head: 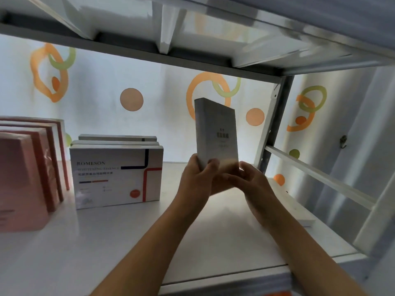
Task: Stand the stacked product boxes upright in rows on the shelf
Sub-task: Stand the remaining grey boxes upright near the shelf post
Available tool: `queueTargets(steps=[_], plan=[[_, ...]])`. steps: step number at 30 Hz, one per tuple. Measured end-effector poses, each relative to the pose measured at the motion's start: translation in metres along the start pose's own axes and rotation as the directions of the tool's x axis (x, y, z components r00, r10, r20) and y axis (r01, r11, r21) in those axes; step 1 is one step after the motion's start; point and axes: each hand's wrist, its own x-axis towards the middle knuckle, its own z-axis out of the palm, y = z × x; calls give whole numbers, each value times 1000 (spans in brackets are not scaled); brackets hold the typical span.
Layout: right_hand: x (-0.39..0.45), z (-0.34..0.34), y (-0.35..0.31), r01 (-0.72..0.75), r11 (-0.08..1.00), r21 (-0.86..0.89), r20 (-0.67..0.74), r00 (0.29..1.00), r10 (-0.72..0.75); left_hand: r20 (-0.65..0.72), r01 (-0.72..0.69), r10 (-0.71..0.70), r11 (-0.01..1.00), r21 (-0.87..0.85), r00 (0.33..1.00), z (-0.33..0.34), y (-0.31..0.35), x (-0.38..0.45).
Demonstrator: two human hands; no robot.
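Both hands hold one tall grey cardboard box (215, 133) upright above the white shelf board (128, 231). The left hand (196, 178) and right hand (250, 180) curl their fingers round its bottom end.

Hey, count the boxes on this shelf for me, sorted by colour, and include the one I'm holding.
Pink boxes, standing upright at the left: 4
White boxes with the red and navy lines, standing in a row: 3
Grey-white box, held upright in the grip of the left hand and right hand: 1
Total: 8
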Motion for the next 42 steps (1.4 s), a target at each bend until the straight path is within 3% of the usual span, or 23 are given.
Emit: queueTargets(steps=[2, 4, 5, 7, 9, 16, 19, 27, 42], plan=[[3, -4, 4, 41, 999, 27, -35, 999, -40, 43, -26, 25, 1000, 12, 999, 0, -2, 0], [3, -6, 6, 54, 998, 25, -95, 994, -51, 48, -73, 66, 984, 164, 997, -2, -9, 4], [4, -7, 7, 57, 998, 20, -144, 988, -54, 38, -95, 88, 935, 341, 995, -5, -13, 7], [7, -8, 9, 52, 999, -5, -273, 960, -52, -8, -62, 90, 745, 664, 996, -13, -21, 12], [10, -9, 9, 38, 998, -58, -369, 928, -57, -28, -28, 77, 650, 759, 997, -17, -24, 14], [14, -8, 14, 29, 984, -175, -397, 913, -97, -190, -48, 256, 704, 709, 948, -11, -25, 10], [18, -5, 17, -12, 980, -200, -342, 938, -58, -182, -65, 296, 664, 745, 938, -11, -30, 11], [20, -4, 21, -56, 968, -244, -241, 971, -4, -124, -98, 323, 590, 801, 938, -15, -40, 14], [15, -5, 19, -83, 972, -221, -285, 958, 17, -149, -68, 328, 566, 822, 933, -11, -36, 5]])
